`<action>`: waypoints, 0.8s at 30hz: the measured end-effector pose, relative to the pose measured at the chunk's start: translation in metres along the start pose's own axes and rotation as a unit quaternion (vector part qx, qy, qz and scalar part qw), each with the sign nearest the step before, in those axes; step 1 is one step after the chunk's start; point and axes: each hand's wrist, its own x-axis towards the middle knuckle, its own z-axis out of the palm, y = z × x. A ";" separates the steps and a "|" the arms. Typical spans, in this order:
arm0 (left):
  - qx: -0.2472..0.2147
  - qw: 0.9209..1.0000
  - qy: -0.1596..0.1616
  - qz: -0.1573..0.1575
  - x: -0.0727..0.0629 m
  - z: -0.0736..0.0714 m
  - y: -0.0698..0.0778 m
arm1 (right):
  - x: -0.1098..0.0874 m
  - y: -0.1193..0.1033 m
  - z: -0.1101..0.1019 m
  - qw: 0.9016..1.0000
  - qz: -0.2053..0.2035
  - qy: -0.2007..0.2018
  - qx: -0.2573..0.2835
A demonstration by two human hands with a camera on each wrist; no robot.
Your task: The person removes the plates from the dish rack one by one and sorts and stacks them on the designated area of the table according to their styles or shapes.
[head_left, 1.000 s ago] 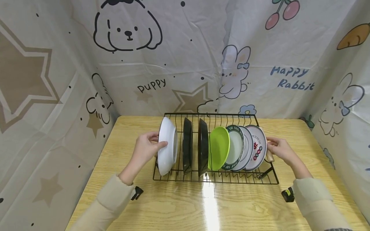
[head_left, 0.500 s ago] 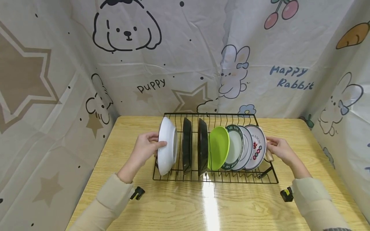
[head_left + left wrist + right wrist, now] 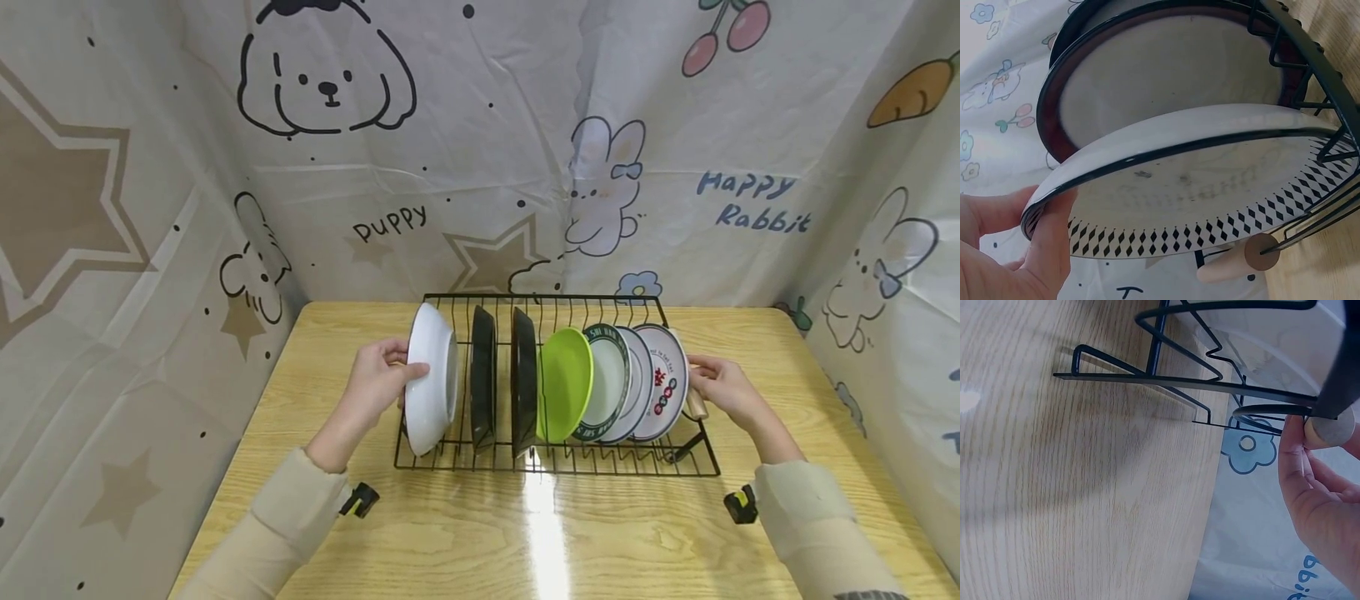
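My left hand [image 3: 378, 379] pinches the rim of a deep white plate [image 3: 429, 408], which stands on edge at the left end of a black wire dish rack [image 3: 558, 472]. In the left wrist view its inner rim carries black diamonds [image 3: 1166, 244]. At the rack's right end, my right hand [image 3: 723, 387] grips the wooden handle [image 3: 1334, 430], beside the outermost patterned white plate [image 3: 663, 400]. Between them stand two black dishes [image 3: 483, 383], a lime green plate [image 3: 567, 387], a green-rimmed plate [image 3: 606, 387] and a blue-rimmed plate [image 3: 637, 392].
The rack rests on a wood-grain table [image 3: 450, 533]. Printed cloth [image 3: 495, 167] hangs behind the table and at both sides. Another wooden handle [image 3: 1238, 259] sits at the rack's left end, below the white plate in the left wrist view.
Both hands keep their places on the plate and the rack handle. Only a slight leftward shift of the whole head view shows.
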 end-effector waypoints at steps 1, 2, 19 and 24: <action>0.000 1.000 0.001 0.000 0.000 0.000 0.000 | 0.000 0.000 0.000 1.000 0.000 -0.001 0.000; -0.001 1.000 0.000 -0.002 0.000 0.000 0.001 | 0.000 0.000 0.000 1.000 0.000 0.000 0.000; -0.029 0.999 -0.007 0.028 -0.002 -0.018 0.029 | 0.000 0.001 0.001 1.000 0.007 0.001 -0.001; -0.040 0.998 -0.002 0.049 -0.004 -0.026 0.035 | 0.000 0.001 0.001 1.000 0.002 -0.001 0.001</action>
